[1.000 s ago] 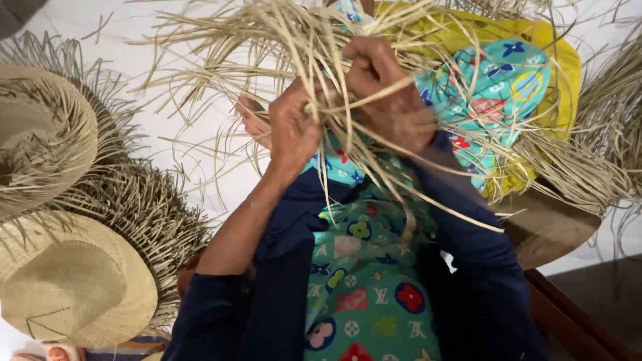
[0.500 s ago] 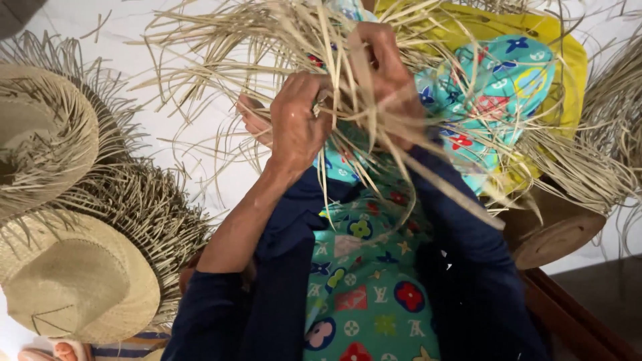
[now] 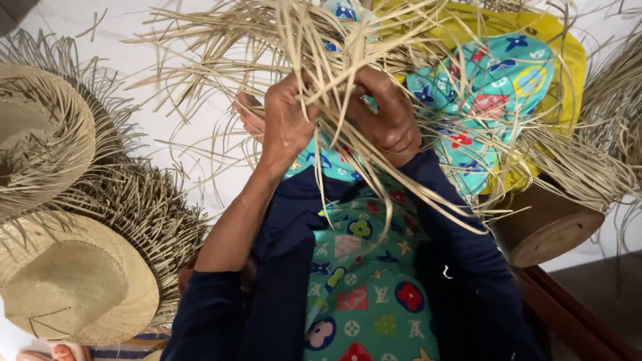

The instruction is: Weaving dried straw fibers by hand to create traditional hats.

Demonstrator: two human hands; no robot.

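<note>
**Both hands gripping a bundle of pale straw strands over the lap**

Packages/signs: only one bag-like item is showing; a yellow plastic bag [image 3: 558, 40] is sitting at upper right, crinkled and glossy, partly covered by a turquoise patterned cloth [image 3: 495, 87] with coloured flower and star shapes; the same print is running down the person's lap at bottom centre.

Work item: the bundle of pale dry straw strands [image 3: 314, 47] is sitting at top centre, just above the lap; flat, narrow, beige strips are fanning out in all directions, some long ones trailing down and right across the dark blue sleeve [image 3: 468, 247]; strands are looking stiff, matte and fibrous.

Hands: the left hand [image 3: 284, 120] is closing around the strands from the left, fingers curled tight; the right hand [image 3: 388, 120] is clamping the same bundle from the right, knuckles up; the two hands are touching or nearly touching, cannot tell which.

Surroundings: two woven straw hats with unfinished fringed brims are lying at left on the white floor; upper hat [image 3: 40, 140], lower hat [image 3: 77, 287] with a tight, even weave; a round wooden block [image 3: 552, 230] is tilting at right under loose straw.
</note>
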